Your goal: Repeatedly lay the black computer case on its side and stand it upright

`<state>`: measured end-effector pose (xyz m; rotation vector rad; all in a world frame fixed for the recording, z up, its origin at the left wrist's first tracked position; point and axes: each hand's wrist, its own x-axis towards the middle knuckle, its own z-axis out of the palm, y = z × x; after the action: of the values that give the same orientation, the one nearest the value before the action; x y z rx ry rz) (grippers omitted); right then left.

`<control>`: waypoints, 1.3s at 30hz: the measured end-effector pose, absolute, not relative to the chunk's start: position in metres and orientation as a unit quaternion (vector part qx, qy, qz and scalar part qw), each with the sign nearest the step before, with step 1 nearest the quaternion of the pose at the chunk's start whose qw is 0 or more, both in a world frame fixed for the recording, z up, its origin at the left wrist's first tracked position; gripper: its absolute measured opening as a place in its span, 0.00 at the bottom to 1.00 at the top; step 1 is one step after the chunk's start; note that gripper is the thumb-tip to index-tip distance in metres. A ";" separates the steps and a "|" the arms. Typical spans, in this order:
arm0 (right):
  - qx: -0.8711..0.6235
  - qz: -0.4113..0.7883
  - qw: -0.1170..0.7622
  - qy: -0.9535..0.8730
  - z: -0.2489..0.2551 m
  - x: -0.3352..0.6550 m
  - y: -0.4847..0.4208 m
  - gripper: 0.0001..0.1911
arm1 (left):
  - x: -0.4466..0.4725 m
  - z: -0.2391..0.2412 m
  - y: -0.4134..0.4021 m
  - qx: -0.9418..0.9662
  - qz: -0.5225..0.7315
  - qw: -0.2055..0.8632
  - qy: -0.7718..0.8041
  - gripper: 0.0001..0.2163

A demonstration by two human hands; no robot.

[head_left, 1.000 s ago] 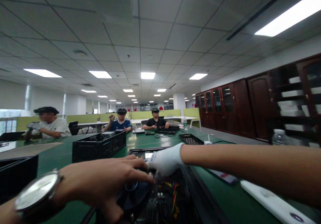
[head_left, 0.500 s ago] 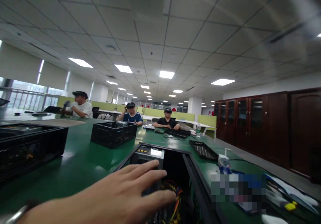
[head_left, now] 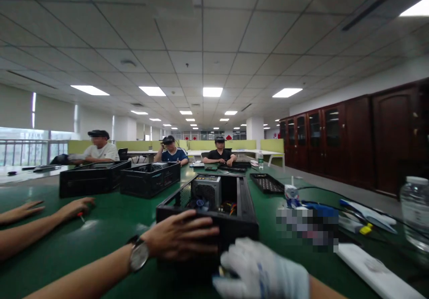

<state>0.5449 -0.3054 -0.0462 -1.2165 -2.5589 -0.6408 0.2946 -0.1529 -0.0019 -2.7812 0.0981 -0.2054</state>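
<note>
My left hand lies flat on the near edge of the open computer case at the middle of the green desk — fingers spread, gripping nothing. My gloved right hand sits just below that edge — whether it grasps anything I cannot tell.

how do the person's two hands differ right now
The left hand is bare, with a wristwatch on its wrist; the right hand wears a white fabric glove. The left hand lies palm down on the near rim of the open black metal computer case, its fingers spread flat; the right hand sits lower, in front of the case's near wall. Both are at the case's near end on the green table.
</note>
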 end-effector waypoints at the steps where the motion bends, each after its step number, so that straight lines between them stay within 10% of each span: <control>1: -0.443 -0.212 0.095 -0.866 -0.043 0.556 -0.276 0.21 | 0.321 -0.004 -0.131 -0.981 -0.087 0.173 -0.005 0.37; 8: -0.763 -0.139 0.120 -0.620 -0.071 0.625 -0.172 0.24 | 0.481 -0.067 -0.112 -0.961 -0.150 0.119 -0.200 0.19; 39: -0.566 0.027 0.195 -0.801 -0.089 0.596 -0.205 0.18 | 0.382 -0.084 -0.147 -0.961 -0.206 -0.059 -0.173 0.13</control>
<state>0.5960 -0.2048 -0.0892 -1.5853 -2.2453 0.0743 0.3817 -0.1470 -0.0837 -3.1391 -0.5632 -0.6726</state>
